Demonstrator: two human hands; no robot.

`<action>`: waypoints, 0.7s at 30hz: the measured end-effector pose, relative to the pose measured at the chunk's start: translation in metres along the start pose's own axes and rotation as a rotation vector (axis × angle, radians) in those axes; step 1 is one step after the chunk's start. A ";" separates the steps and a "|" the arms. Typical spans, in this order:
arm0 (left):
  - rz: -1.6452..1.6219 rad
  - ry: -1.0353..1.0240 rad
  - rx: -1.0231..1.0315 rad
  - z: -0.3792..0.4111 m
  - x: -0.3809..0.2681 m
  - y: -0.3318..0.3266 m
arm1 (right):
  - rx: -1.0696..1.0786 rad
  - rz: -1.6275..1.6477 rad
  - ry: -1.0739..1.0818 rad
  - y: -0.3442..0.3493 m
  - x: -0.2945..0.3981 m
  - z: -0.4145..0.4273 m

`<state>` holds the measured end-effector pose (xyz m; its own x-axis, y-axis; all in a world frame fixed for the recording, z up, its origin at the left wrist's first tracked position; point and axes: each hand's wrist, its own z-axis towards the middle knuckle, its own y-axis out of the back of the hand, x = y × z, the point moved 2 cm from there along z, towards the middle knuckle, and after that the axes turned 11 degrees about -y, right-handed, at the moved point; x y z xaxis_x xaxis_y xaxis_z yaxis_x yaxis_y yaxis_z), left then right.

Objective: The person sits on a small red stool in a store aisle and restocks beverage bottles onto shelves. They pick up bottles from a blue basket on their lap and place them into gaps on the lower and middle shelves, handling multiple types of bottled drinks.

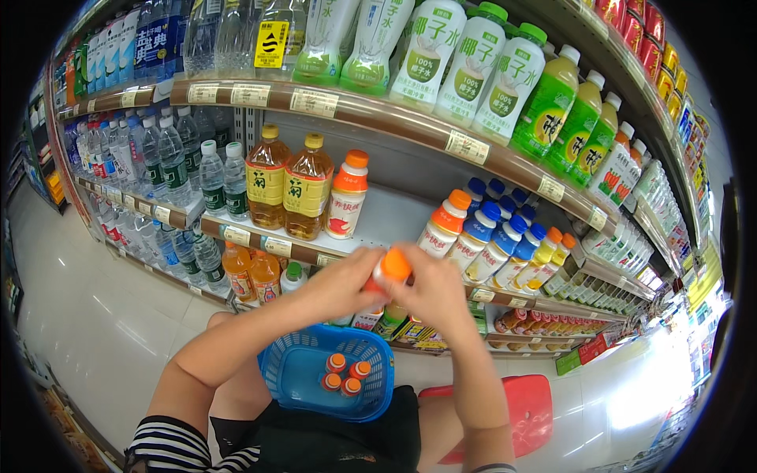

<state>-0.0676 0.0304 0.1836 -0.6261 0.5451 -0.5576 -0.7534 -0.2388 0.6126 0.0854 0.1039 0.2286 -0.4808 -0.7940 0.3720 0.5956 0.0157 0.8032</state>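
Observation:
Both hands meet in front of the middle shelf around a bottle with an orange cap (395, 265). My left hand (351, 277) grips it from the left, and my right hand (436, 285) closes on it from the right; fingers hide most of its body. Behind it on the shelf stands another orange-capped milk drink bottle (348, 198), beside two bottles of yellow-labelled tea (307, 189). To the right is a matching orange-capped bottle (445, 223) at the front of blue-capped bottles (480, 227). Below my forearms, a blue plastic basket (284, 397) holds several upright orange-capped bottles (351, 387).
The upper shelf edge (378, 115) juts out above, carrying coconut water bottles (429, 50) and green-labelled bottles (547, 100). Water bottles (174, 154) fill the left shelves. A red plastic stool (528, 414) is at my right. On the lower shelf stand orange drink bottles (238, 273).

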 end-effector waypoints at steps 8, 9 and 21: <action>0.131 -0.026 -0.297 0.063 0.049 0.017 | -0.083 -0.097 -0.087 0.008 -0.012 0.089; 0.124 -0.009 -0.305 0.065 0.058 0.012 | -0.088 -0.097 -0.097 0.001 -0.023 0.095; 0.245 -0.009 -0.359 0.035 0.105 -0.037 | 0.095 -0.052 -0.303 -0.033 -0.056 0.148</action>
<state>-0.0985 0.1246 0.1224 -0.7946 0.4442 -0.4138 -0.6057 -0.6254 0.4919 -0.0023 0.2381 0.2500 -0.6873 -0.5780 0.4398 0.5094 0.0480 0.8592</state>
